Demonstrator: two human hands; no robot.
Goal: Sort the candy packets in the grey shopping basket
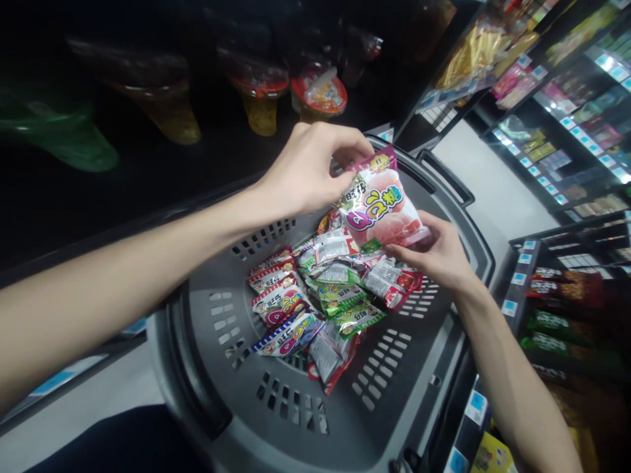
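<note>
Both of my hands grip one pink-and-white bag of gummy candy (pixel 377 207) above the basket. My left hand (pixel 315 164) pinches its upper left corner, fingers curled over the purple top edge. At the lower right end, my right hand (pixel 438 253) holds the bag between thumb and fingers. Beneath it, a grey shopping basket (pixel 296 430) with slotted walls carries a heap of small candy bags (pixel 340 289) in green, red, blue and silver. Some lie face up in a row on the left; others show their backs.
Dark shelving with jelly-like cups (pixel 319 92) and a green-bottomed container (pixel 59 138) runs along the upper left. Stocked shelves (pixel 566 125) with blue price tags stand across a pale floor (pixel 513 177). More packets (pixel 562 328) sit on a shelf at the right.
</note>
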